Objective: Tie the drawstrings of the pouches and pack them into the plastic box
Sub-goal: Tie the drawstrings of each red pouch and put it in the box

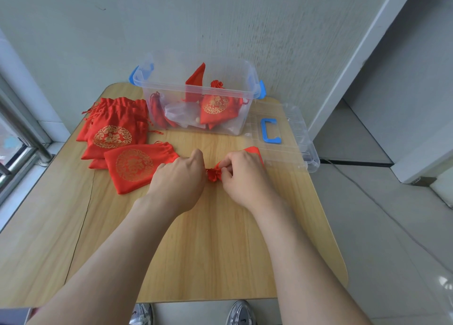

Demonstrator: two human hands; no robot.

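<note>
A red pouch lies on the wooden table, mostly hidden under my right hand. Its gathered neck bunches up between my two hands. My right hand pinches the neck and the drawstring. My left hand pinches the drawstring from the left side. The clear plastic box with blue latches stands at the back of the table and holds a few tied red pouches. A flat pouch with a gold emblem lies just left of my left hand, and a pile of red pouches sits behind it.
The clear lid with a blue handle lies to the right of the box, overhanging the table's right edge. A wall stands right behind the box. A window rail runs along the left. My shoes show below the table's front edge.
</note>
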